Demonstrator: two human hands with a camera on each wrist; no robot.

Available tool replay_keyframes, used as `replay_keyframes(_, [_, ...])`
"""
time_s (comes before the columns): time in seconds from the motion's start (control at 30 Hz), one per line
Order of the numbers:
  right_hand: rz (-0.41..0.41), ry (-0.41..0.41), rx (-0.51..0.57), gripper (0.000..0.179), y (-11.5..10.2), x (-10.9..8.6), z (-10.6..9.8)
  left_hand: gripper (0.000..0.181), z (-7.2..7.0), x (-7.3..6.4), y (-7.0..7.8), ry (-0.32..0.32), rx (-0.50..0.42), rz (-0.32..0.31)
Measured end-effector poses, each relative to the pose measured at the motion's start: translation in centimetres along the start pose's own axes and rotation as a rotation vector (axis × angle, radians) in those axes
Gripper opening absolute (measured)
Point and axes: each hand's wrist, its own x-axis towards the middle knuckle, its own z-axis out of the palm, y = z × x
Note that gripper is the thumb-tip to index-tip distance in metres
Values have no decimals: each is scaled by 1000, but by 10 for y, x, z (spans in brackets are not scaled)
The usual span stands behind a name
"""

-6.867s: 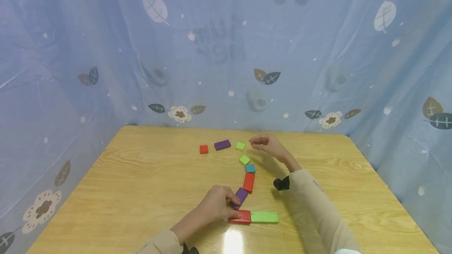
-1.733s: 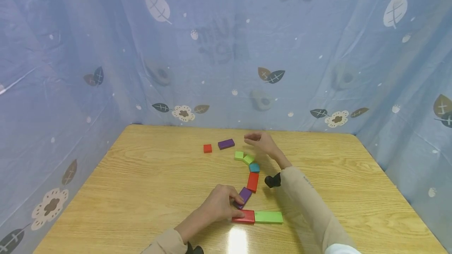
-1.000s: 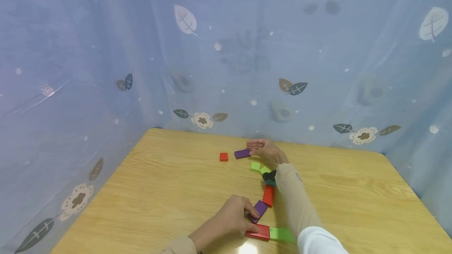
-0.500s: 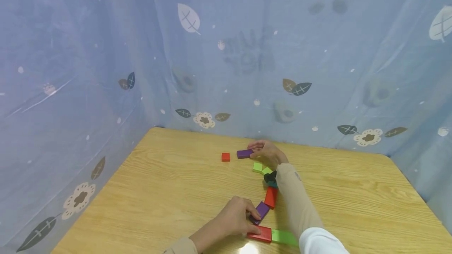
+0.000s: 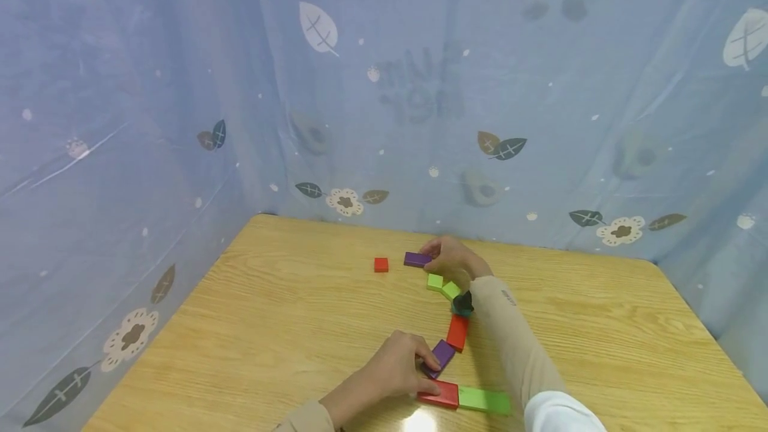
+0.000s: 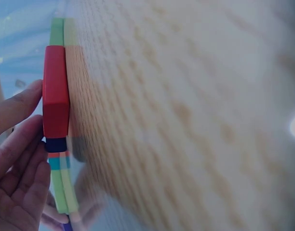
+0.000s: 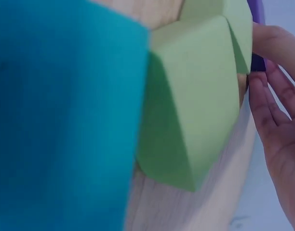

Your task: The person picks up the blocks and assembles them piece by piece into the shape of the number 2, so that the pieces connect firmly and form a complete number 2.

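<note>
Plainly, on the wooden table (image 5: pixel 270 325), the left hand (image 5: pixel 396 365) lies loose, thumb on a red block (image 5: pixel 448 395); beyond it, the right hand (image 5: pixel 451 257) pinches a purple block (image 5: pixel 416 259). The right-wrist view bares a teal block (image 7: pixel 75 125) between the hands, partly covered in the head view.

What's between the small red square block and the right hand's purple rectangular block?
In the head view, bare wooden tabletop separates the red square block from the purple block.

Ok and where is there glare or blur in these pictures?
Head view: glare on the table below the nearest red block; left wrist view: bright spot at the right edge, the table's grain blurred; right wrist view: the blue block looks out of focus.
</note>
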Motion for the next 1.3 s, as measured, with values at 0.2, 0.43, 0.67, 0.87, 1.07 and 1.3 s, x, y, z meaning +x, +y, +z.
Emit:
replay_keyframes(0.2, [-43,28,-10,27,5,-2,0,21,4,1,2,3,15,14])
replay_keyframes(0.43, [22,154,67,28,6,-11,-3,21,7,2,3,-11,28,4])
replay_keyframes(0.67, [-46,213,220,36,-5,-16,-9,22,3,2,2,-1,26,4])
replay_keyframes(0.87, [-81,186,258,37,-12,-25,-5,22,3,1,2,-2,21,-2])
replay_keyframes(1.07, [-111,164,238,34,-21,-34,-3,22,1,1,0,-5,56,-15])
replay_keyframes(1.3, [-111,150,210,34,-27,-38,0,22,1,2,-3,-14,57,-2])
